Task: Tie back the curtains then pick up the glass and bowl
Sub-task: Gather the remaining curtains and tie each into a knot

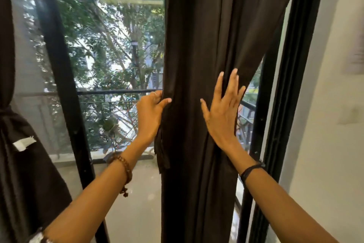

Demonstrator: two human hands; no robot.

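dark brown curtain (199, 49) hangs gathered in deep folds right of the window | left hand (150, 116) grips its left edge | right hand (222, 112) lies flat, fingers spread, on the folds

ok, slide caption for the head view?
Left hand grips the dark curtain's edge; right hand presses flat against it.

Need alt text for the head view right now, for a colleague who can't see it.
Both hands gather the dark right curtain: left hand grips its edge, right hand presses flat, fingers spread. The left curtain is already tied back.
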